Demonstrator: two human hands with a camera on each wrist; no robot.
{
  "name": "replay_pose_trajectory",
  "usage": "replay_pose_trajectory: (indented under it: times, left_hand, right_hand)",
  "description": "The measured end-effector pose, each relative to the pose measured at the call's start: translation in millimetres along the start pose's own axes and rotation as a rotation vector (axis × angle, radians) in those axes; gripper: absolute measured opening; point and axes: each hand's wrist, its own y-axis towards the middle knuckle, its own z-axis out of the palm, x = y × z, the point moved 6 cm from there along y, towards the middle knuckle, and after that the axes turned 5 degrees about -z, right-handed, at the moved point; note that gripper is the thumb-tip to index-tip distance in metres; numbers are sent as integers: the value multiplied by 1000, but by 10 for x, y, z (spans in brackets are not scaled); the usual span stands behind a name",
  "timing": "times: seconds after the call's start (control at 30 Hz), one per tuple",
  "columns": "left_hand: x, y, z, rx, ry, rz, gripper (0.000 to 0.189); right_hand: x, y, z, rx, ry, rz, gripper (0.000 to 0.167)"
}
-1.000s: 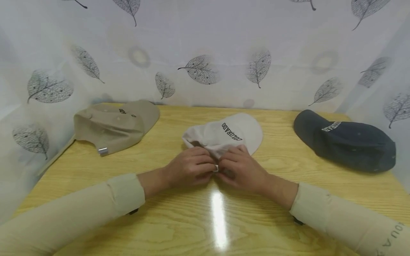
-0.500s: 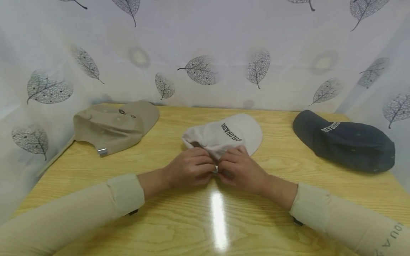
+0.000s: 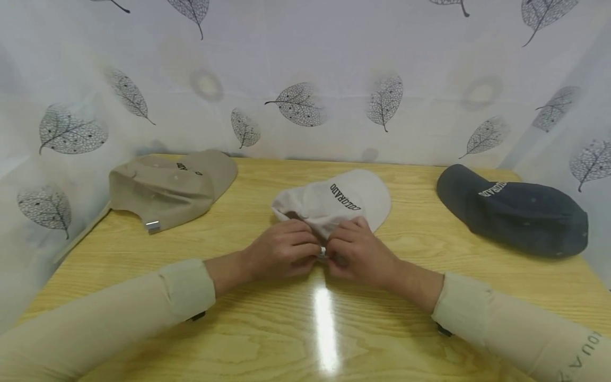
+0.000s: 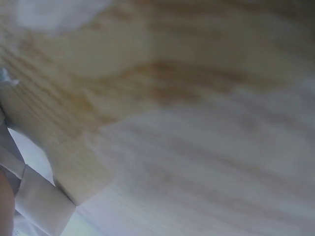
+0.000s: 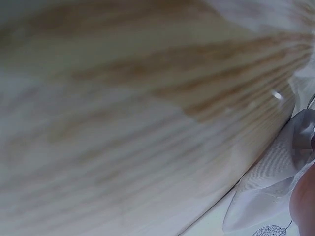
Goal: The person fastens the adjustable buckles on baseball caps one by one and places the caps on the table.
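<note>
In the head view, a pale off-white baseball cap [image 3: 346, 188] with dark COLORADO lettering lies mid-table, its brim toward the far right. My left hand [image 3: 284, 249] pinches the back strap from the left. Opposite it, my right hand [image 3: 360, 252] pinches the strap from the right, fingers curled. A small silvery buckle [image 3: 322, 252] shows between the fingertips. Both wrist views catch only an edge of the work: a strip of the strap [image 4: 44, 201] in the left one, folded cap cloth [image 5: 263, 182] beside a fingertip [image 5: 304, 204] in the right. The thumbs are mostly hidden.
To the left rests a khaki cap [image 3: 167, 188] with a metal strap clasp [image 3: 153, 226]. A dark navy cap [image 3: 530, 217] lies at the right. Behind the wooden table [image 3: 248, 329] hangs a white leaf-print curtain [image 3: 334, 53], also along both sides.
</note>
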Motion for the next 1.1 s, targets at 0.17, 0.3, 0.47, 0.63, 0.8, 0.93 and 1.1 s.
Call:
replay_pose_trajectory:
  times: [0.17,0.3,0.47,0.63,0.8,0.93,1.1]
  left_hand:
    - [2,5,-1,-2,-2,2,15]
    - [8,5,-3,0,1,-3,15]
    - [18,-1,-5,3,7,-14,16]
    - [22,-1,-4,4,3,-13,16]
    - [23,-6,3,-6,-3,-1,16]
    - [17,-10,21,-4,-4,13,16]
    - [10,-11,20,7,3,4,16]
  right_hand:
    - [-8,6,-3,9,-1,14,16]
    - [-32,-8,6,19,10,24,18]
    - [-47,-13,2,25,33,28,20]
    - [-47,-13,-3,13,47,13,21]
    - [-45,-25,-9,20,26,-7,21]
    - [-30,-45,-23,41,-14,-40,20]
    - [-12,-48,-22,50,-49,-77,20]
